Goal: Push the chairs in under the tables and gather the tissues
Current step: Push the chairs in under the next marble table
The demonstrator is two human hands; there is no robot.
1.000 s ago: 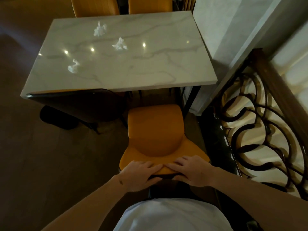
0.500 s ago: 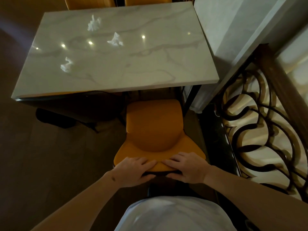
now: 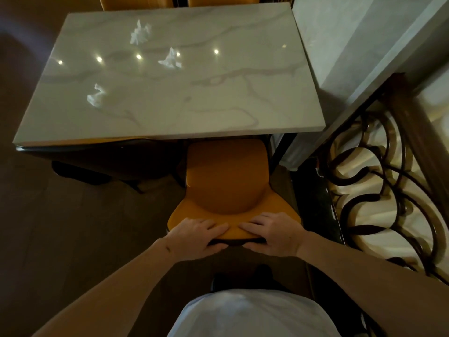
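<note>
An orange chair (image 3: pixel 226 181) stands in front of me, its seat partly under the near edge of a marble table (image 3: pixel 218 113). My left hand (image 3: pixel 194 235) and my right hand (image 3: pixel 273 233) both grip the top of the chair's backrest, fingers over the front, thumbs behind. Three crumpled white tissues lie on the table's left half: one at the far side (image 3: pixel 139 32), one near the middle (image 3: pixel 170 60), one toward the left edge (image 3: pixel 96 95).
A second chair (image 3: pixel 102 154) with a dark back is tucked under the table's left side. Two orange chair backs (image 3: pixel 136 1) show beyond the far edge. A marble pillar (image 3: pixel 352 45) and a dark wrought-iron railing (image 3: pixel 379 171) close off the right. Dark floor lies to the left.
The orange chair has slid forward, so more of its seat is under the table. Both hands stayed on the backrest and moved with it.
</note>
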